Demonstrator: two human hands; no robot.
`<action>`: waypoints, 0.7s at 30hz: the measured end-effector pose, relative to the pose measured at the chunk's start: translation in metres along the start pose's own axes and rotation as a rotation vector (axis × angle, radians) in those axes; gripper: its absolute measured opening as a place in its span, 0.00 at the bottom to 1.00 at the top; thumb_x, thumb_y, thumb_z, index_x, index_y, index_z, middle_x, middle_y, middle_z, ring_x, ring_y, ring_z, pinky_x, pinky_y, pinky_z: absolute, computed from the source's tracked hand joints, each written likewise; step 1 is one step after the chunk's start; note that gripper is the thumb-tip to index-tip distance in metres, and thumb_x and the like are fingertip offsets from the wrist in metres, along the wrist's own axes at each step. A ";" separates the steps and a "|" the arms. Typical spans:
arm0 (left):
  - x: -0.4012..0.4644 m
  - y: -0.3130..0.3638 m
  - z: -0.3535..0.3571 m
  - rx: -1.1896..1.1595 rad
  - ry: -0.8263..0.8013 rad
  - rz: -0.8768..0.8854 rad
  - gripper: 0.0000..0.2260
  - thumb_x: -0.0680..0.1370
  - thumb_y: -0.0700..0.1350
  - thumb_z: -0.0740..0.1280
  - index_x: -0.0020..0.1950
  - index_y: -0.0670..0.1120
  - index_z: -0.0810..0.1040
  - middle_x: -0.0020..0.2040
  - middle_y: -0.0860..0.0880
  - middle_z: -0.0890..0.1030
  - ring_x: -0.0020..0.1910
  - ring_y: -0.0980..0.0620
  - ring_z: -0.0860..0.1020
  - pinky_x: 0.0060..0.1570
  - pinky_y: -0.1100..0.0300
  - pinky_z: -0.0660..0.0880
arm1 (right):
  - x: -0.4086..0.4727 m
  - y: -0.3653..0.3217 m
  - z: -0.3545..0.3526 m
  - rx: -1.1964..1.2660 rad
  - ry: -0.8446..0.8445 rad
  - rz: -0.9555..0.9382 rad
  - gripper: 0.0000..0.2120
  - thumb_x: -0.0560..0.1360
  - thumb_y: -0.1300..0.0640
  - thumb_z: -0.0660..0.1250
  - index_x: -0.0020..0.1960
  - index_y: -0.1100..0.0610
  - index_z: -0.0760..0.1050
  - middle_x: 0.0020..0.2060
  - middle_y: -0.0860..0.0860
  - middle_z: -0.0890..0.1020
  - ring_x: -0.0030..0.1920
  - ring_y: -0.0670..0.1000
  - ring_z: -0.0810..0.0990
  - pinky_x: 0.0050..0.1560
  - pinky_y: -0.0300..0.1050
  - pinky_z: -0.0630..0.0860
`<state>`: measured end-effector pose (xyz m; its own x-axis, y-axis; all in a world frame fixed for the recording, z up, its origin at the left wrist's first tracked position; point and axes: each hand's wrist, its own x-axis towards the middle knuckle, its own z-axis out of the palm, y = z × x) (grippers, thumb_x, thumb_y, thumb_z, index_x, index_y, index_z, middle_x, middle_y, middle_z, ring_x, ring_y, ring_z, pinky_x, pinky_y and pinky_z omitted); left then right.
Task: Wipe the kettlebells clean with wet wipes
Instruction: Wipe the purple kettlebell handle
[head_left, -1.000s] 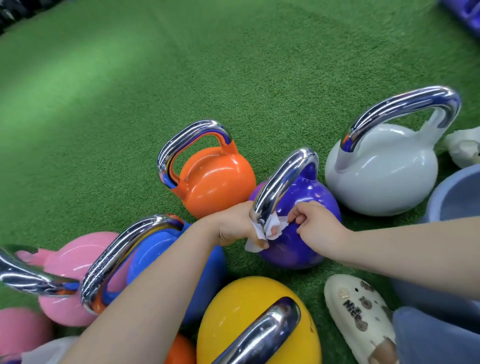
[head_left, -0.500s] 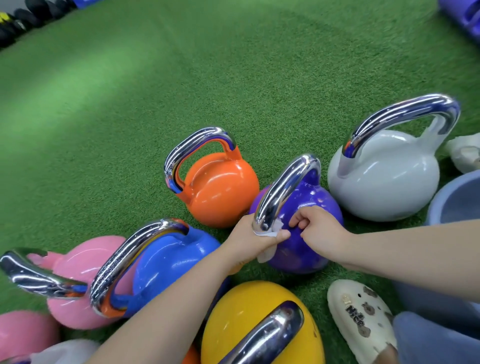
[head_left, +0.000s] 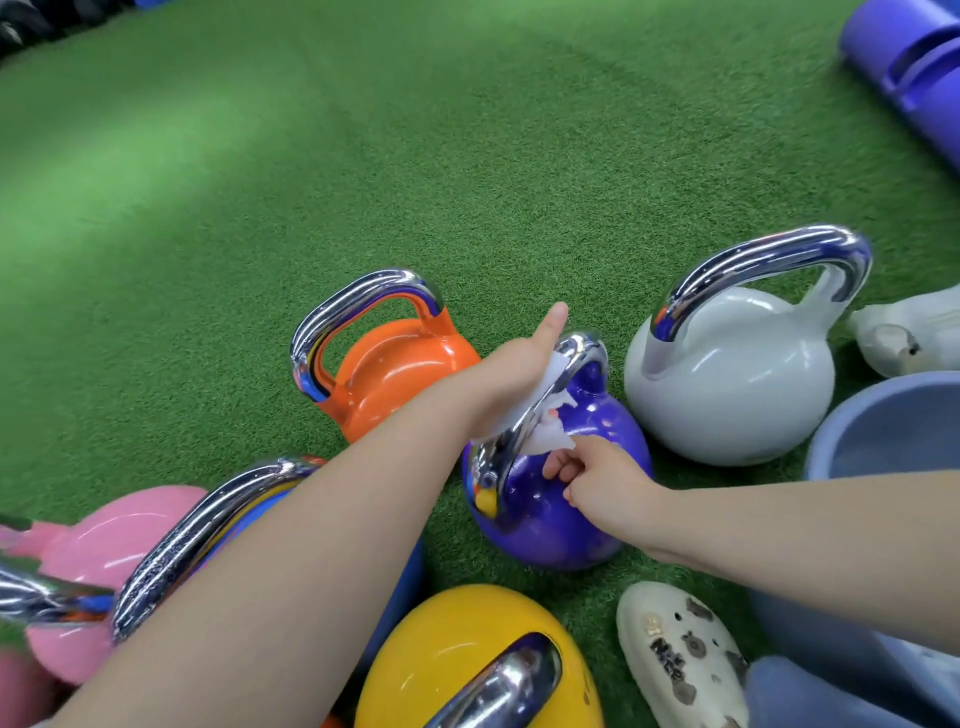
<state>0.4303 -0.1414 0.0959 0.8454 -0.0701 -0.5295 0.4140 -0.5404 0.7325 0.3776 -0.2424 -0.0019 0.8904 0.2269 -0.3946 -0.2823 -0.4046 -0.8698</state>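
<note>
The left hand (head_left: 511, 371) held the wipe (head_left: 545, 415) around the purple kettlebell's (head_left: 561, 499) handle (head_left: 540, 400), which ran away from the person, while the right hand (head_left: 602, 480) pinched the wipe's near end.

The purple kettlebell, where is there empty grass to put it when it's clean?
Open turf stretches wide beyond the orange kettlebell and grey kettlebell. Around the purple kettlebell it is crowded: yellow kettlebell, blue kettlebell and a shoe hem in the near side.
</note>
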 end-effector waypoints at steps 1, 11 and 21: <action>0.001 0.000 -0.002 -0.010 -0.015 0.037 0.34 0.79 0.64 0.45 0.69 0.37 0.68 0.68 0.45 0.70 0.66 0.47 0.69 0.65 0.57 0.60 | 0.000 0.000 -0.001 -0.017 0.001 -0.006 0.18 0.70 0.74 0.52 0.36 0.54 0.72 0.36 0.49 0.73 0.38 0.48 0.70 0.42 0.37 0.67; -0.036 -0.041 0.007 -0.133 0.218 -0.116 0.28 0.80 0.60 0.47 0.55 0.39 0.74 0.47 0.45 0.77 0.48 0.50 0.69 0.41 0.64 0.65 | -0.007 -0.009 -0.005 -0.002 0.005 0.018 0.20 0.71 0.73 0.52 0.34 0.52 0.71 0.34 0.48 0.72 0.36 0.46 0.70 0.42 0.39 0.69; 0.014 0.029 0.016 0.444 0.152 -0.143 0.32 0.82 0.56 0.39 0.68 0.34 0.68 0.69 0.36 0.69 0.69 0.42 0.66 0.67 0.53 0.60 | 0.003 -0.010 -0.015 0.268 0.257 0.193 0.15 0.71 0.71 0.56 0.34 0.55 0.71 0.31 0.52 0.74 0.36 0.55 0.73 0.46 0.52 0.76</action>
<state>0.4487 -0.1716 0.1031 0.8440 0.1367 -0.5187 0.3739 -0.8433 0.3861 0.3885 -0.2508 0.0095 0.8626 -0.0729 -0.5006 -0.5054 -0.1652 -0.8469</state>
